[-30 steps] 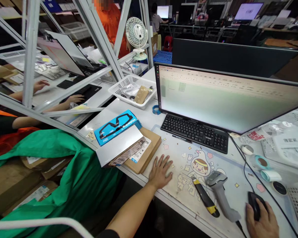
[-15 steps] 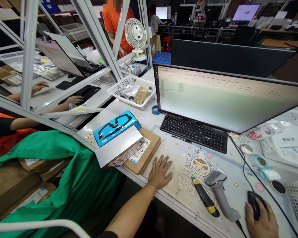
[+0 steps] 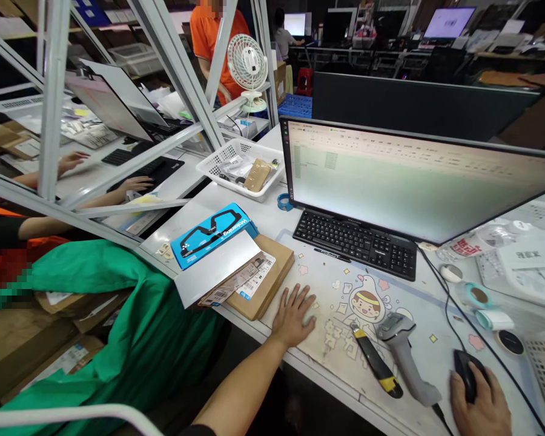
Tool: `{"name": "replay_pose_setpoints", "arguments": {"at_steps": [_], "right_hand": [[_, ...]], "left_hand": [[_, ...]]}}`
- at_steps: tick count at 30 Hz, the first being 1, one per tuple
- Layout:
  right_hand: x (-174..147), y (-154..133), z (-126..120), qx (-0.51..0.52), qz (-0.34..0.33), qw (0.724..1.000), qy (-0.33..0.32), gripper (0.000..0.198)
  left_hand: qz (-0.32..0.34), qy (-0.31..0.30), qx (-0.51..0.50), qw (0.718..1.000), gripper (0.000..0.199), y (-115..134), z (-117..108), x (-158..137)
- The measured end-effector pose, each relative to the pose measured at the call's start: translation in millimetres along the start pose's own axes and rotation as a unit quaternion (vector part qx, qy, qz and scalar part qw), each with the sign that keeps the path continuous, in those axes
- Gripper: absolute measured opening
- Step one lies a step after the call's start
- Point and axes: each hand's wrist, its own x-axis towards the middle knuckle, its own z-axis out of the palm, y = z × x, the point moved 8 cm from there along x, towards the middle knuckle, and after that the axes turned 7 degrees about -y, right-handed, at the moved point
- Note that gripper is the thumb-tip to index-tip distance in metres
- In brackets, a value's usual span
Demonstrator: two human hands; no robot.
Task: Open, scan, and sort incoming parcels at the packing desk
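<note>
My left hand lies flat on the desk mat, fingers spread, just right of a brown cardboard parcel. On that parcel rests a blue and white box picturing black glasses, its white flap lifted over some labels. My right hand is wrapped over a black computer mouse at the lower right. Between the hands lie a yellow and black utility knife and a grey barcode scanner. A black keyboard sits below the monitor, which shows a spreadsheet.
A white basket of small packages stands behind the parcel, near blue tape. Rolls of tape lie at the right. Left are a metal frame, a green cloth around cartons, and a co-worker's hands.
My right hand and the mouse have shifted very slightly. My left hand stays where it was. In the background, the person in orange has moved a little to the right.
</note>
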Motion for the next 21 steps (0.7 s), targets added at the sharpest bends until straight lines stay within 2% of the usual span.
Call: {"name": "replay_pose_setpoints", "arguments": {"at_steps": [13,21], "right_hand": [[1.7,-4.2,-2.0,-0.005,0.002,1.000,0.000,0.069],[5.9,-11.2,-5.7,0.003,-0.022,1.000,-0.002,0.067]], "left_hand": [[-0.005,-0.008,-0.012,1.000,0.060,-1.0,1.0,0.1],[-0.014,-0.026,-0.020,0.999,0.061,-0.6,-0.2,0.3]]}}
